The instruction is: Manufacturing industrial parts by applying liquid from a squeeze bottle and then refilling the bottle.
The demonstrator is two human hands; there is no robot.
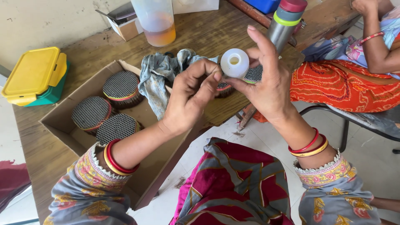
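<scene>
My right hand [266,81] holds a small white spool [234,62] by thumb and fingers, its hollow end facing me. My left hand [191,93] is pinched shut right beside the spool, fingertips meeting at its left edge; what it pinches is too thin to see. Behind the hands, round bundles of thin sticks [254,74] lie on the wooden table [208,31], mostly hidden. A crumpled grey cloth [160,77] lies just left of the hands.
An open cardboard box [62,121] holds three round stick bundles [121,85]. A yellow-lidded green container [35,75], a plastic jug with orange liquid [158,21] and a steel bottle [285,21] stand around. Another person in orange cloth [341,83] sits at right.
</scene>
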